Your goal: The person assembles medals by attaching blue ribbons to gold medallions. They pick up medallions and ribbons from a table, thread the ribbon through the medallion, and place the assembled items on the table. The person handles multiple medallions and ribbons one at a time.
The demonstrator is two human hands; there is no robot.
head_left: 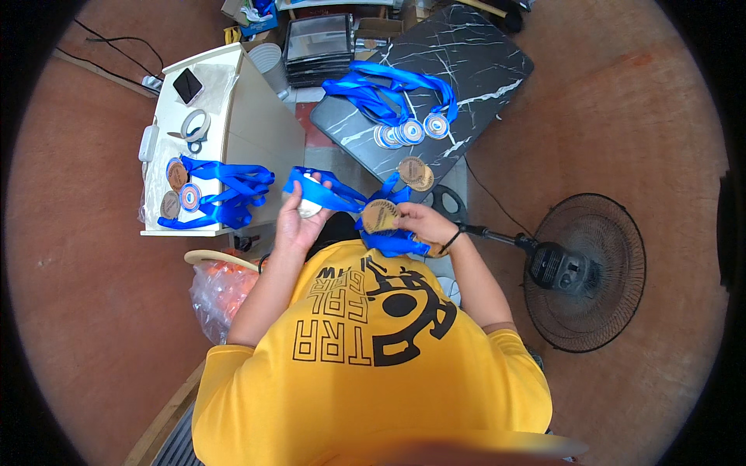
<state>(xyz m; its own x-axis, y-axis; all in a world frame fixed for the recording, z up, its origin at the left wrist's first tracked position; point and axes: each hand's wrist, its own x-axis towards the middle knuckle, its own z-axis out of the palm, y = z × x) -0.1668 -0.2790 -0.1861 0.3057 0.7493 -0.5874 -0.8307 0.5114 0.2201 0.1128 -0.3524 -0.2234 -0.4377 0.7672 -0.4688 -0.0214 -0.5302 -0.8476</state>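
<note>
My left hand [298,227] is closed on a pale medal [309,203], and a blue ribbon [336,197] runs from it toward the right. Between the fingers of my right hand [426,224] is a gold-brown medal [381,217], its round face turned up. More blue ribbon lies bunched beneath it, over my lap. Just beyond, two gold-brown medals [416,172] overlap at the near corner of the black marbled table [486,54]. Farther back on that table, several medals with blue-and-white rims [410,132] lie with their blue ribbons [365,92] looped behind them.
At left, a white cabinet [268,116] carries several medals [189,197] with blue ribbons, a tape roll [195,124], scissors [196,145] and a black square object [188,86]. A black fan [584,272] stands at right. A plastic bag [217,299] sits below the cabinet.
</note>
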